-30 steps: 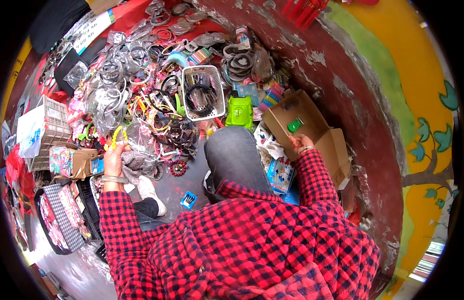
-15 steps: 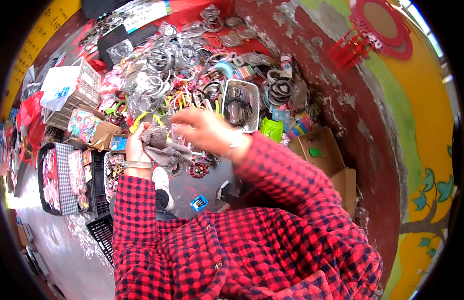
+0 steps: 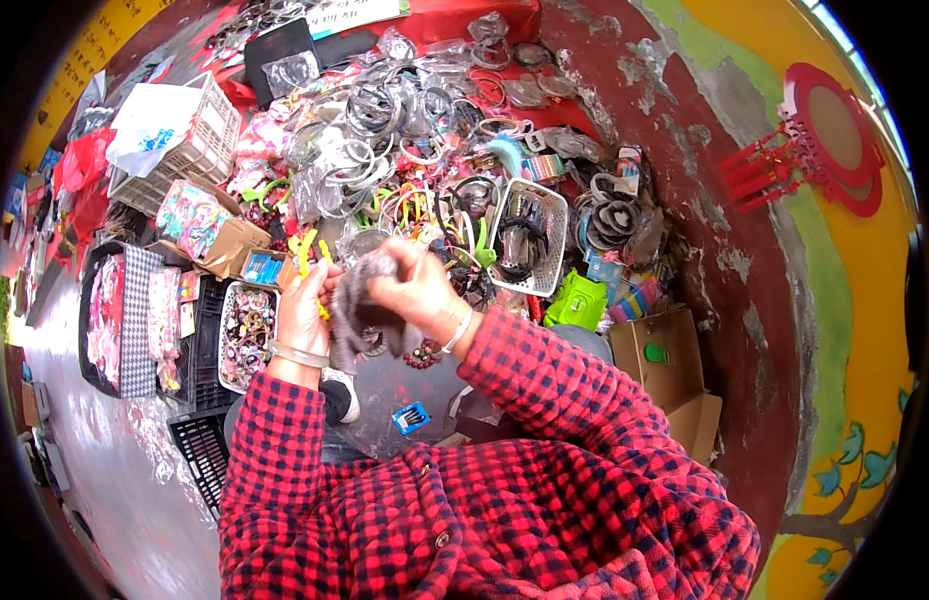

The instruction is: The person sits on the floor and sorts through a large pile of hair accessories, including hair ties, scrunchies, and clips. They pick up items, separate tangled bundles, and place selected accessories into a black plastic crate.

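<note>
My left hand (image 3: 305, 318) is closed round a bright yellow headband (image 3: 306, 248), and its two ends stick up past my fingers. Pinched in my right hand (image 3: 423, 292) is a grey cloth (image 3: 357, 305), bunched up and hanging right beside my left hand. Some of the cloth is smeared by motion. The left fingertips are partly hidden behind it. Just below the cloth, a dark red beaded bracelet (image 3: 422, 355) shows.
Ahead spreads a heap of headbands and bagged hoops (image 3: 375, 110). A white basket (image 3: 560, 235) and a green plastic container (image 3: 579, 300) stand at right, near an open cardboard box (image 3: 653, 345). At left are a basket of small trinkets (image 3: 250, 335) and a black crate (image 3: 200, 440).
My right hand, open and apart before, has closed on the grey cloth and drawn it right of my left hand. The view has shifted, so the surroundings sit further right.
</note>
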### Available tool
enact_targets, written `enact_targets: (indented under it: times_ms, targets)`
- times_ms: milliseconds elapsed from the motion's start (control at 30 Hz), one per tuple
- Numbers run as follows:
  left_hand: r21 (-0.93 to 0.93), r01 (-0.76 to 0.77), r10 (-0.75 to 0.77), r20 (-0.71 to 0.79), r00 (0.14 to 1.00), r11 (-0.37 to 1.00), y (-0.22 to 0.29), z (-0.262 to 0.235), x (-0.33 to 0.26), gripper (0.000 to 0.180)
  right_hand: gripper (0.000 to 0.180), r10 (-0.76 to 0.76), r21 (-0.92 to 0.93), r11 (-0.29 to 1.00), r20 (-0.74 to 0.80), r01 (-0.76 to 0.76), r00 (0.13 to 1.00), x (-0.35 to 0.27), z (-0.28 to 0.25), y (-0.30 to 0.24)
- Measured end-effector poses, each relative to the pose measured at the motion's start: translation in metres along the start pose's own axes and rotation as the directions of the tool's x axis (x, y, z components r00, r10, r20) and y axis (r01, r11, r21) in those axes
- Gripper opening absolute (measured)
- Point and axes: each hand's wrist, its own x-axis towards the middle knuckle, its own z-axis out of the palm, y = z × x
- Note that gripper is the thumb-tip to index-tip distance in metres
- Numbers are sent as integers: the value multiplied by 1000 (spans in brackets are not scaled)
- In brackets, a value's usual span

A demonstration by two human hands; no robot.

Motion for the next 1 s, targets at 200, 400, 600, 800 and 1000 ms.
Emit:
enact_targets:
  times_ms: [200, 400, 600, 800, 1000]
  targets:
    - [151, 99, -144, 329, 933, 984, 6, 27, -16, 18, 14, -104, 217, 967, -148, 135, 984, -2, -13, -5]
    - [258, 32, -107, 282, 953, 966, -10, 15, 0, 17, 21, -269, -472, 868, -189, 153, 944, -5, -24, 0]
    - [279, -77, 15, 216, 976, 957, -11, 2, 12, 16, 34, -171, -617, 782, -77, 88, 982, -10, -33, -10]
    - [460, -226, 129, 232, 964, 858, -6, -7, 16, 16, 25, -143, -860, 494, 69, 132, 987, -5, -52, -5]
    - [308, -89, -39, 386, 922, 947, -6, 5, -3, 20, 14, -345, -952, 302, -161, -53, 925, 5, -54, 3]
